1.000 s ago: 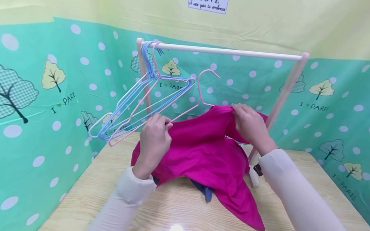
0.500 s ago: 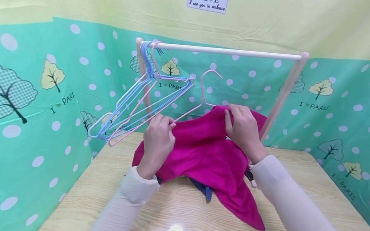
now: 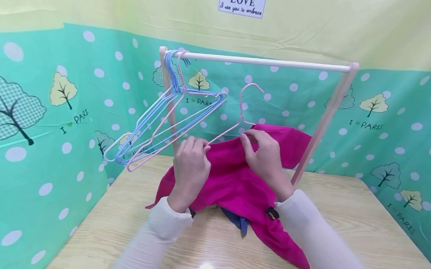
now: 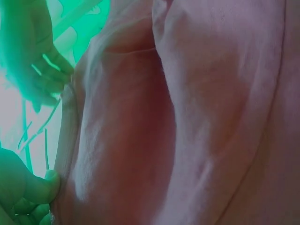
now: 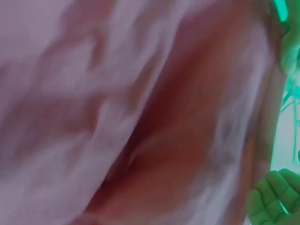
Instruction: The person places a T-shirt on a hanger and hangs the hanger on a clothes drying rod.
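My left hand [image 3: 191,167] pinches one arm of a pink wire clothes hanger [image 3: 224,131] together with the edge of a magenta shirt [image 3: 231,179]. The left wrist view shows the thumb [image 4: 50,185] pressed at the fabric's edge. The hanger's hook stands upright below the rack's rod, and its other arm is hidden in the cloth. My right hand [image 3: 266,159] is at the shirt's top edge, just right of the hanger's neck, with its fingers loosely bent. In the right wrist view the right hand's fingers [image 5: 276,194] lie beside the cloth's edge.
Several blue and pink hangers [image 3: 172,94] hang at the left end of the rack's white rod [image 3: 265,62]. The rack's right post [image 3: 322,123] stands behind the shirt. Something navy blue [image 3: 238,219] shows beneath the shirt on the wooden table [image 3: 99,233].
My right hand has moved left along the shirt's top edge, its fingers no longer gripping the fabric. The pink hanger and my left hand have shifted slightly right.
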`<state>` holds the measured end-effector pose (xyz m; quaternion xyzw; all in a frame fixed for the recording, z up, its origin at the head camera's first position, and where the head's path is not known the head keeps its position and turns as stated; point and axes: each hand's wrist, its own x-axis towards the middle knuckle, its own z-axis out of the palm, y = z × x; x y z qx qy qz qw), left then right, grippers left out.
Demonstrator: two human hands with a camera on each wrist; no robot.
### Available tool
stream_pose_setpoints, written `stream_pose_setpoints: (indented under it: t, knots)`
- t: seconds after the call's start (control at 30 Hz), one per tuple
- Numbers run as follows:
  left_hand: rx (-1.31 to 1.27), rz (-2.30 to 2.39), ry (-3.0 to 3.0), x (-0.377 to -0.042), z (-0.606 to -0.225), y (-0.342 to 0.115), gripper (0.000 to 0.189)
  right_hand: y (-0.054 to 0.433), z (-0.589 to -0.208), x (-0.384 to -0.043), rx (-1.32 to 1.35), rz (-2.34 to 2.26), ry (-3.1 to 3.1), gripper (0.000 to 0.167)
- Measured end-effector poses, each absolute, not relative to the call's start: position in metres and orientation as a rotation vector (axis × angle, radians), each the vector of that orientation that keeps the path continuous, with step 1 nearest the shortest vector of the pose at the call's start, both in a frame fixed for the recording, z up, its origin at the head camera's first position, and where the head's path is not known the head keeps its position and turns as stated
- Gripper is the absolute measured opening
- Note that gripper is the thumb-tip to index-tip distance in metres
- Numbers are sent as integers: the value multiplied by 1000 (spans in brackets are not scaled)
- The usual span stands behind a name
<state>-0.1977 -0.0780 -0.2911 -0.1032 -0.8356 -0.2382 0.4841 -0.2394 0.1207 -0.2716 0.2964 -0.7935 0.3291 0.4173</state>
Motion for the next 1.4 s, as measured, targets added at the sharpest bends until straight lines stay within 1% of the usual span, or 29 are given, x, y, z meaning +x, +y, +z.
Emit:
stream_pose_setpoints:
  t: [0.07,0.33,0.53,0.63,0.73,0.97,1.23,1.4]
  knots:
    - [-245,-573,-2024,-198,-292,-76,11,113,-270,-236,731,933,-1998,22]
    - [-225,-548,-1995,-195,-293,-71,12,90,-263,-230,562,1388,-2085,28]
    - [-197,-534,-1992,-193,-294,-68,9,80,-256,-228,496,1880,-1998,29]
    - [-182,-527,-2000,-193,-296,-67,9,76,-253,-227,469,2122,-1893,27]
    - [-181,-545,-2007,-193,-298,-65,11,72,-252,-226,438,2266,-1799,22]
    - [-231,-633,-2055,-190,-296,-64,10,64,-247,-224,373,2284,-1746,21]
    - [-322,-703,-2127,-184,-287,-71,15,63,-244,-226,427,2212,-1739,18]
    - [-375,-719,-2150,-177,-281,-79,22,63,-239,-227,471,2188,-1738,18]
